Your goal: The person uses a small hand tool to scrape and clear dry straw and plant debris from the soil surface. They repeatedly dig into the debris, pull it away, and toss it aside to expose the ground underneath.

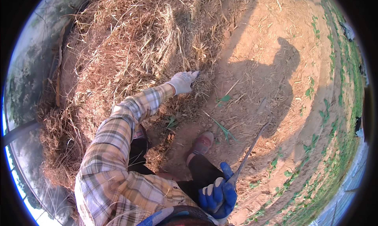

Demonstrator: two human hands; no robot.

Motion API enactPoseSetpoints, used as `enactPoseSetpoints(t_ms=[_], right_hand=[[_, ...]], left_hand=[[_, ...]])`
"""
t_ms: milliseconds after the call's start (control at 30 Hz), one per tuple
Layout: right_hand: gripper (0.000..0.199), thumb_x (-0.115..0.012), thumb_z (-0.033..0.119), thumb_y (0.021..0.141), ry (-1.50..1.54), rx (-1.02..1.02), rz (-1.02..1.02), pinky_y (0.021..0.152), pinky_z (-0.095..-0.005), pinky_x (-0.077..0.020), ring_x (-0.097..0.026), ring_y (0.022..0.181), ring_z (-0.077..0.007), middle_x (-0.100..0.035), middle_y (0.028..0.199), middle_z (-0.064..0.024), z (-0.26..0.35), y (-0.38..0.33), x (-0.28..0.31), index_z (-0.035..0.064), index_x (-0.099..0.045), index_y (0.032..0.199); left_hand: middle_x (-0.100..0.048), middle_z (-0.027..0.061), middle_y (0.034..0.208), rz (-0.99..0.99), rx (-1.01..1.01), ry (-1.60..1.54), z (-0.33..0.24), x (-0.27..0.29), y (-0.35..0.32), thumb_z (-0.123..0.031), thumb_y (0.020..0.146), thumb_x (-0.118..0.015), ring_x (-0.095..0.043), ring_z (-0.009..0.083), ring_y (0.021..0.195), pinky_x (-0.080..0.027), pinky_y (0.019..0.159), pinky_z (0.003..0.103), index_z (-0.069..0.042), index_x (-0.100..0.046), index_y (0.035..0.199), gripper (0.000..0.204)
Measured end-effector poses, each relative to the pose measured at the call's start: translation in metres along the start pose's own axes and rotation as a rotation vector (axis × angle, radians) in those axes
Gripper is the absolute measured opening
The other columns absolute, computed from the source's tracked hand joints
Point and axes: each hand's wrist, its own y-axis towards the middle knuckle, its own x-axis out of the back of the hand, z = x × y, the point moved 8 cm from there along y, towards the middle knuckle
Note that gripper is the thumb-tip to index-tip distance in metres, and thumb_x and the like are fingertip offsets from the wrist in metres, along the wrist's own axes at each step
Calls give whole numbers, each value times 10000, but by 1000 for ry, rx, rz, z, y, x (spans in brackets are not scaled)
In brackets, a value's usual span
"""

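Note:
My left hand (pixel 182 82), in a white glove, reaches forward into a big heap of dry straw (pixel 130 49) and grips a tuft at its lower edge. My right hand (pixel 217 195), in a blue and white glove, is closed around the handle of a long thin metal tool (pixel 252 145). The tool's curved tip (pixel 263 106) rests on the bare earth to the right. My plaid sleeve (pixel 118 147) runs from the lower left up to the left hand.
My shoe (pixel 202 143) stands on reddish dry soil (pixel 267 41). A few small green weeds (pixel 224 129) grow beside it. A strip of green plants (pixel 334 119) lines the right side. My shadow falls on the soil. Water or plastic sheeting (pixel 27 68) borders the left.

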Motion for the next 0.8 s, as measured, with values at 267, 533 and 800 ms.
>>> enactPoseSetpoints(t_ms=[267, 533, 800], right_hand=[[522, -372, 189, 934, 59, -12, -51, 452, -292, -313, -329, 470, -118, -351, 621, -14, -1, -3, 6, -14, -187, 1378], [529, -375, 181, 933, 46, 61, 68, 427, -276, -305, -316, 453, -108, -337, 600, -5, 0, 3, -16, -10, -177, 1384], [505, -376, 174, 932, -52, 80, 142, 422, -269, -292, -306, 447, -92, -326, 592, 4, 0, -4, -25, -27, -212, 1366]], left_hand=[[-177, 228, 1456, -439, 622, 201, 141, 108, -12, -534, 653, -718, -160, 371, 1356, -149, 1100, 455, -72, -100, 1437, 1100], [-373, 247, 1342, -361, 596, -5, 136, 90, 13, -452, 621, -759, -332, 371, 1279, -298, 1038, 407, 13, -74, 1420, 1150], [-588, 212, 1111, -322, 565, -297, 145, 75, 20, -200, 709, -629, -574, 313, 1054, -463, 883, 375, 14, -394, 1268, 643]])
